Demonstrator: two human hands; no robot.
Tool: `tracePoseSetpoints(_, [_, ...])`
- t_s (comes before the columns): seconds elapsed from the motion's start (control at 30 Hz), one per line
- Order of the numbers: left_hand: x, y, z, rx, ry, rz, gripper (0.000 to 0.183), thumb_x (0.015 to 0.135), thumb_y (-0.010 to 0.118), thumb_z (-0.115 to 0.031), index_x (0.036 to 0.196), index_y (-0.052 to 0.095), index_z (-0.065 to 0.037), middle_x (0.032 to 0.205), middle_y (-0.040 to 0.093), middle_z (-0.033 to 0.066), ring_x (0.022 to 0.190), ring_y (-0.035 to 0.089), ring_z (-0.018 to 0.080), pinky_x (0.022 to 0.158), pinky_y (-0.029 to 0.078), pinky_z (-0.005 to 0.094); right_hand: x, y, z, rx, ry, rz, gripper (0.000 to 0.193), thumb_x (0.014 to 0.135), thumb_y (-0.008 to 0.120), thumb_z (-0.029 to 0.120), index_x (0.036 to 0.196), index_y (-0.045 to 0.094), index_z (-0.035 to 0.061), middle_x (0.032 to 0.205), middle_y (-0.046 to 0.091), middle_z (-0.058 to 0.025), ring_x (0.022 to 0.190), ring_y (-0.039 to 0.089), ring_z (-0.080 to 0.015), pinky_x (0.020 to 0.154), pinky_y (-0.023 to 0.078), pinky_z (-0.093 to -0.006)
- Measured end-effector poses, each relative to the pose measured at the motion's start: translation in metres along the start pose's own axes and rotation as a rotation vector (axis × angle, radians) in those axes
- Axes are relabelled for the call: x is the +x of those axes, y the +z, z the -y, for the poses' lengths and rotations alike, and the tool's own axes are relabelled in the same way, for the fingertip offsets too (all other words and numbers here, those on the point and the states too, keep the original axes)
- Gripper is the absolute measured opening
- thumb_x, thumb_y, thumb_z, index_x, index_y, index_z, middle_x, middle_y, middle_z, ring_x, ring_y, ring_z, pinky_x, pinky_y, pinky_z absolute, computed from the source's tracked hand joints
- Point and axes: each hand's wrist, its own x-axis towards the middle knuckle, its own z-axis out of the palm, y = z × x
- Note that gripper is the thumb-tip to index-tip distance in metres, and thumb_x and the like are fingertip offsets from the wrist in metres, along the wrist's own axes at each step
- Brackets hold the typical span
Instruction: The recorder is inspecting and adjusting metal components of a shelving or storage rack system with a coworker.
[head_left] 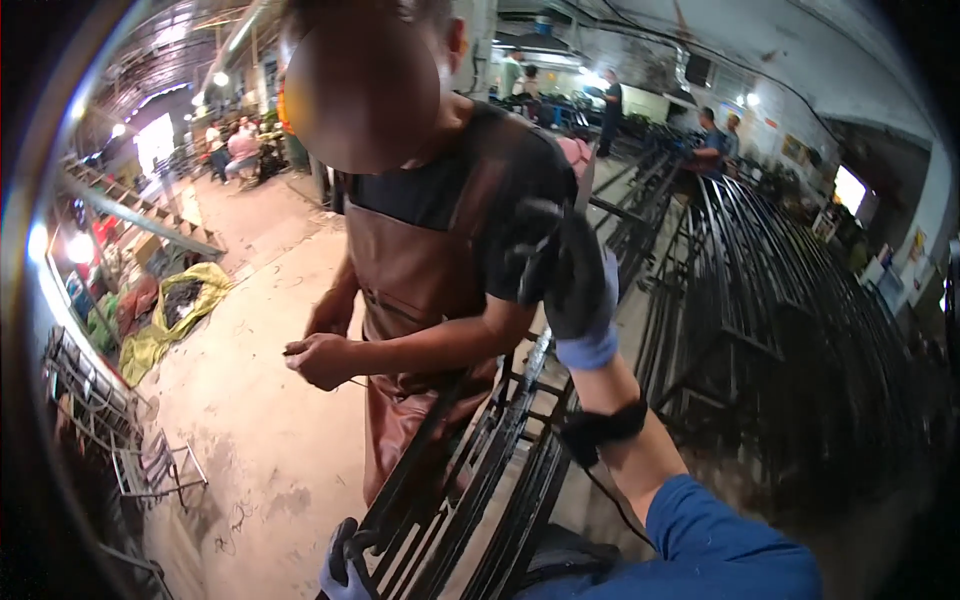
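My left hand (346, 562), in a black and pale lavender glove, is at the lower edge. Its fingers curl at the near end of a long black metal frame (480, 455), which runs away from me. My right hand (578, 275), gloved the same way, is raised beside a co-worker's upper arm, above the frame. Blur and dark glove fabric hide whether its fingers hold anything. A black strap (603, 432) with a cable circles my right wrist. The co-worker (420, 260), in a brown apron, stands beyond the frame with bare hands (325, 355) held together at the waist.
Many long black metal bars (745, 260) lie in rows to the right. On the left are a yellow sheet (180, 315), a small metal frame (160, 465) on the concrete floor (265, 420), and a slanted metal ladder-like structure (145, 210). Other people (610, 105) are farther back.
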Motion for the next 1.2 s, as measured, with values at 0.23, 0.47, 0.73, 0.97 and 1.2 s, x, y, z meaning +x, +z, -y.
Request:
tracePoseSetpoints(0.23, [-0.003,-0.014,0.027,0.2,0.073,-0.038,0.033,0.098,0.05,-0.01,0.125,0.055,0.01,0.109,0.066,0.0152,0.097,0.063,0.0193,0.093,0.046,0.0299,-0.152,0.036,0.01,0.464,0.721,0.169,0.037,0.1,0.046,0.031,0.085,0.063,0.0011,0.061,0.059,-0.0063,0.047,0.053,-0.0127,0.043,0.039,-0.0232])
tracePoseSetpoints(0.47, [-0.004,-0.011,0.027,0.269,0.183,0.038,0.035,0.098,0.05,-0.009,0.127,0.052,0.011,0.102,0.068,0.0137,0.093,0.064,0.0177,0.088,0.048,0.0289,-0.183,0.045,0.036,0.592,0.916,0.379,0.036,0.098,0.05,0.03,0.108,0.065,-0.0009,0.071,0.061,-0.0025,0.058,0.052,-0.0073,0.051,0.04,-0.022])
tracePoseSetpoints(0.73, [-0.014,0.009,-0.015,0.152,0.067,0.02,0.036,0.097,0.049,-0.008,0.128,0.05,0.012,0.105,0.067,0.0159,0.095,0.064,0.0204,0.09,0.049,0.0309,-0.18,0.047,0.036,0.646,0.918,0.357,0.036,0.094,0.059,0.032,0.114,0.064,0.0029,0.077,0.062,0.001,0.064,0.055,-0.006,0.056,0.042,-0.0177])
tracePoseSetpoints(0.97, [-0.007,-0.002,-0.002,0.231,0.063,0.068,0.038,0.098,0.047,-0.009,0.131,0.048,0.011,0.111,0.065,0.0179,0.101,0.063,0.0213,0.094,0.047,0.0313,-0.148,0.033,0.04,0.568,0.739,0.053,0.025,0.096,0.056,0.02,0.109,0.065,0.0012,0.079,0.063,0.0017,0.066,0.055,-0.0052,0.057,0.043,-0.0207])
tracePoseSetpoints(1.2, [-0.004,-0.006,0.018,0.318,0.195,0.102,0.036,0.099,0.047,-0.007,0.13,0.049,0.012,0.112,0.064,0.0187,0.102,0.062,0.0218,0.094,0.047,0.0319,-0.174,0.017,0.011,0.232,0.319,0.291,0.024,0.095,0.058,0.022,0.101,0.066,0.0001,0.077,0.061,0.0011,0.064,0.056,-0.0073,0.057,0.045,-0.0223])
